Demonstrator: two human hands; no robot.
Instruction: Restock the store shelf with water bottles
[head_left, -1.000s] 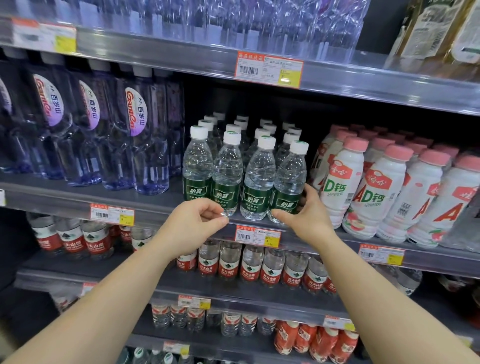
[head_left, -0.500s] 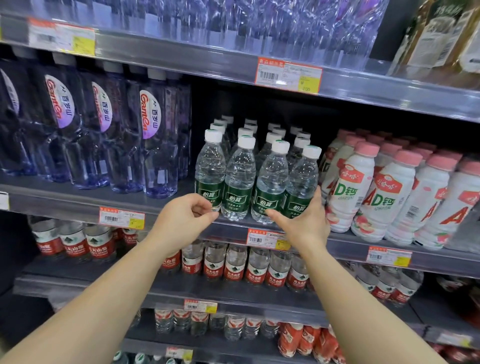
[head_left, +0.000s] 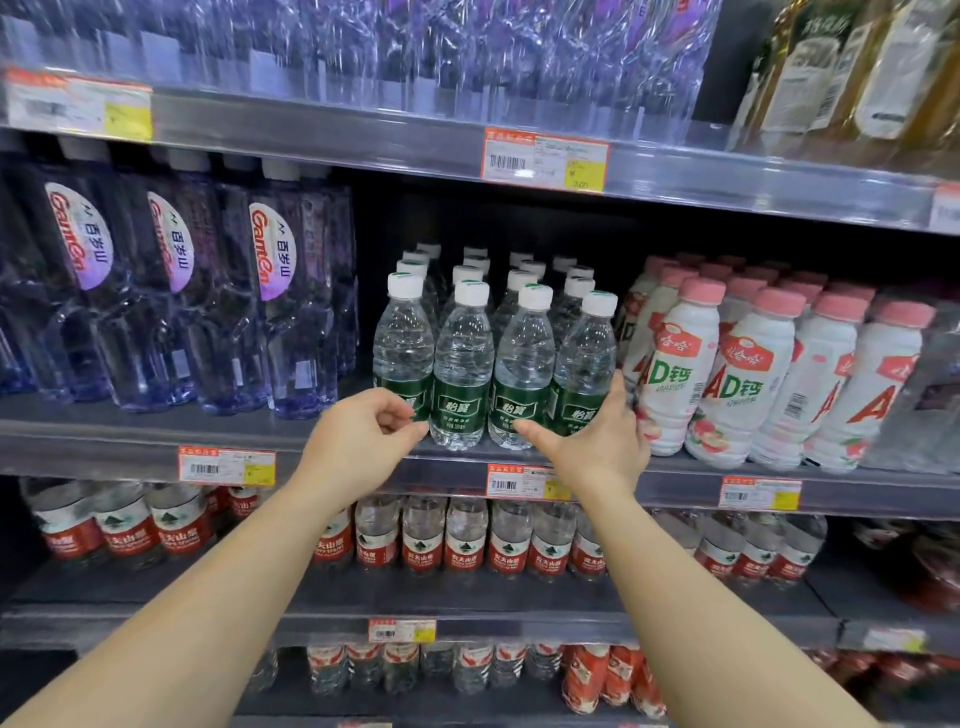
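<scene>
The green-label water bottles (head_left: 493, 364) stand in a tight block on the middle shelf (head_left: 130, 441), four across at the front edge, between tall purple-tinted bottles (head_left: 280, 301) and pink-capped milk drinks (head_left: 727, 374). The left hand (head_left: 358, 441) sits loosely curled at the leftmost bottle's base, holding nothing. The right hand (head_left: 597, 441) lies flat and open-fingered against the rightmost bottle's side (thumb stretched across the front). The step looks like squaring the row: press evenly and low from both sides, labels forward, so nothing tips.

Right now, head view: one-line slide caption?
Both hands, left hand and right hand, bracket the front row of green-label water bottles on the middle shelf.
</scene>
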